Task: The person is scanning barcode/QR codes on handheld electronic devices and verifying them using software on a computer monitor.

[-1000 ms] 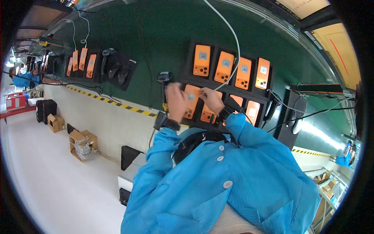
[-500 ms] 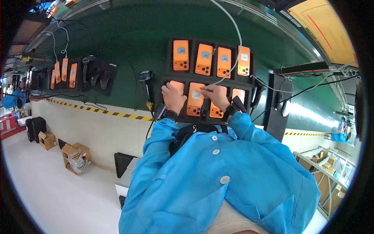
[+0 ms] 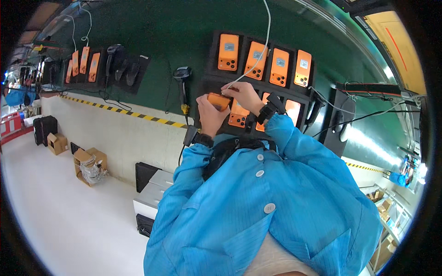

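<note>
Four smartphones [image 3: 94, 67] lie at our far left, and closer to us a black barcode scanner [image 3: 183, 76] rests on the green bench [image 3: 152, 27]. Our left hand [image 3: 210, 115] has its fingers curled around an orange phone [image 3: 216, 99], tilted above the left end of the tray's near row, while our right hand [image 3: 244, 95] pinches the end of a white cable [image 3: 266, 41] at its edge; we cannot tell whether the plug is seated. Four more orange handsets [image 3: 280, 66] fill the far row of the black tray [image 3: 210, 69], and three remaining handsets [image 3: 293, 110] sit rightward in the near row.
</note>
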The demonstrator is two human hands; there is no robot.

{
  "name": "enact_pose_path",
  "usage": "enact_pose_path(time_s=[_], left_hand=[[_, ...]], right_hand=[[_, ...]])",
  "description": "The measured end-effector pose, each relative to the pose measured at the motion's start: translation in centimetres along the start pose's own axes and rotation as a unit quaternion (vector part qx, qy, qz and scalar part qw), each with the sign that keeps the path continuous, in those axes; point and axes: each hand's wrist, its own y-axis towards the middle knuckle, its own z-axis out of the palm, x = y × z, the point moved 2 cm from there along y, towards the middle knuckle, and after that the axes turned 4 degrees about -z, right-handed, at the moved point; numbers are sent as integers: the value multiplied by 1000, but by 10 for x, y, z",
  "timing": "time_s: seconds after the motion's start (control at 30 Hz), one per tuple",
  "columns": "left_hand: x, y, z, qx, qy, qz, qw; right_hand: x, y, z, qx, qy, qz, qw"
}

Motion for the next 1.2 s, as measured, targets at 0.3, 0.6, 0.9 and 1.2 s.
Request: enact_pose_path(time_s=[0.3, 0.6, 0.9, 1.2], left_hand=[[2, -7, -3, -21, -12, 26, 999], [0, -7, 1, -20, -34, 20, 999], [0, 43, 18, -27, -33, -44, 998], [-81, 65, 103, 23, 21, 226, 974]], right_hand=[[11, -4, 6, 10, 42, -14, 999], [23, -5, 6, 27, -72, -2, 997], [-22, -31, -50, -207, -92, 4, 974], [-171, -191, -220, -522, -295, 184, 779]])
